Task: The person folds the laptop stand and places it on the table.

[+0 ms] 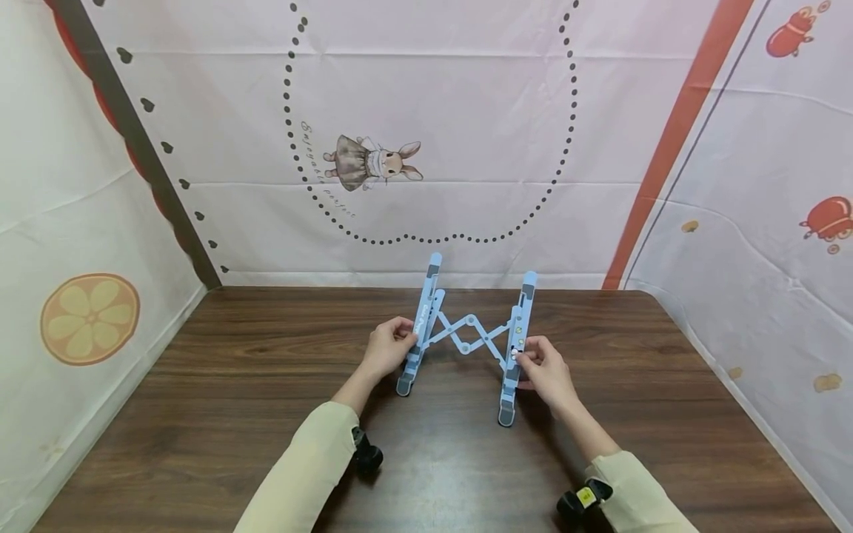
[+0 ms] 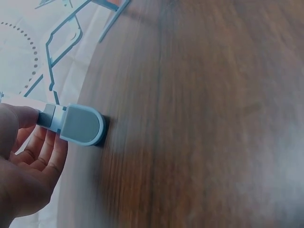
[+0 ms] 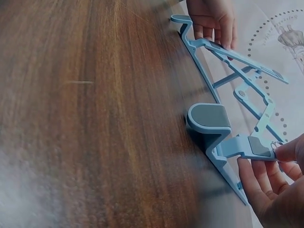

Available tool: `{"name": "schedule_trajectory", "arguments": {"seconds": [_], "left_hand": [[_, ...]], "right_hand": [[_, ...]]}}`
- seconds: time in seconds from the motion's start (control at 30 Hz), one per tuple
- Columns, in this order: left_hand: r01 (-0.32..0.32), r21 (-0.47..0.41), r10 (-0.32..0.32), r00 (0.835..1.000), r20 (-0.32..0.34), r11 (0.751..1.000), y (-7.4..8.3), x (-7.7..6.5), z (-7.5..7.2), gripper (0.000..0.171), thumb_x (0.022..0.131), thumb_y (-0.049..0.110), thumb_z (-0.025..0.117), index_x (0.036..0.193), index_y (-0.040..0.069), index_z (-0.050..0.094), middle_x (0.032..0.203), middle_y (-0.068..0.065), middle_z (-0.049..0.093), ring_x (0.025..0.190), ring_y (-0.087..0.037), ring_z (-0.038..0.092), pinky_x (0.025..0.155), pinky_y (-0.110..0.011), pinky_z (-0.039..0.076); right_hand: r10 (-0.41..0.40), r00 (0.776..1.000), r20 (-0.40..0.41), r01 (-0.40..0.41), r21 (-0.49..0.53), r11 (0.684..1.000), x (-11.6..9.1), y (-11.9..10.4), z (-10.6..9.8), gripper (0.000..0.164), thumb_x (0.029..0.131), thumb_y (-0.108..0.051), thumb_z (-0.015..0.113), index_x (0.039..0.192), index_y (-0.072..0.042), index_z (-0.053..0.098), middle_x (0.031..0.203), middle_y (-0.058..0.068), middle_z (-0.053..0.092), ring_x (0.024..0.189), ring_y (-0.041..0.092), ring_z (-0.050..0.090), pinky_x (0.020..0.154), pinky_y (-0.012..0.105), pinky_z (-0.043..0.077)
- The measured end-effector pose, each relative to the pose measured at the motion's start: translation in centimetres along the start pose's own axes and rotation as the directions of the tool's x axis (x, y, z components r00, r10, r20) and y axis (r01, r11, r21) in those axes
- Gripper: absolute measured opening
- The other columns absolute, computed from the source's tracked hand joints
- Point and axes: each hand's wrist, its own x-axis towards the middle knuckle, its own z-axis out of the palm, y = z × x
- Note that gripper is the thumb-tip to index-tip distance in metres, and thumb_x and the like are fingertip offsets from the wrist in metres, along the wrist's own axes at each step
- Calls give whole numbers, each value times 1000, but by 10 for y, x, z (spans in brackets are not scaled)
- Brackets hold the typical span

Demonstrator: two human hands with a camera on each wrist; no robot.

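A light-blue folding stand (image 1: 466, 347) is found on the bench (image 1: 233, 385), its two rails spread and joined by a criss-cross linkage. The left rail (image 1: 420, 326) is pinched by the left hand (image 1: 388, 346); the right rail (image 1: 519, 333) is gripped by the right hand (image 1: 549, 374), thumb above and fingers (image 3: 259, 175) below.

The near end of the right rail is set closer to the person. In judgement, the linkage could be skewed or jammed if the rails were drawn or pushed unevenly. Fingertips could also be nipped if a raised rail were pressed down while fingers are tucked beneath it.

By the right wrist view, the hooked end lips and the wedge-shaped gap above the base strip are disclosed, which are not made out from the head view. The whole linkage is shown clearly by the head view; in the left wrist view it is cropped.
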Motion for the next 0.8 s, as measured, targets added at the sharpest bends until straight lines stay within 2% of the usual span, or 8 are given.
{"name": "schedule_trajectory", "arguments": {"seconds": [0.57, 0.8], "left_hand": [[9, 7, -9, 1000, 24, 1000, 0, -13, -15, 16, 84, 5, 61, 100, 1, 61, 83, -9, 63, 68, -13, 61, 55, -26, 54], [27, -5, -27, 999, 20, 1000, -1, -18, -19, 16, 83, 5, 62, 98, 0, 61, 82, -10, 64, 66, -13, 62, 55, -27, 55]], "right_hand": [[-9, 999, 41, 8, 22, 1000, 7, -4, 6, 23, 92, -9, 53, 114, -3, 49, 96, 18, 57, 72, 18, 62, 68, 43, 56], [7, 999, 49, -8, 20, 1000, 9, -6, 8, 23, 92, -10, 54, 114, -6, 51, 95, 16, 58, 73, 18, 63, 66, 40, 56]]}}
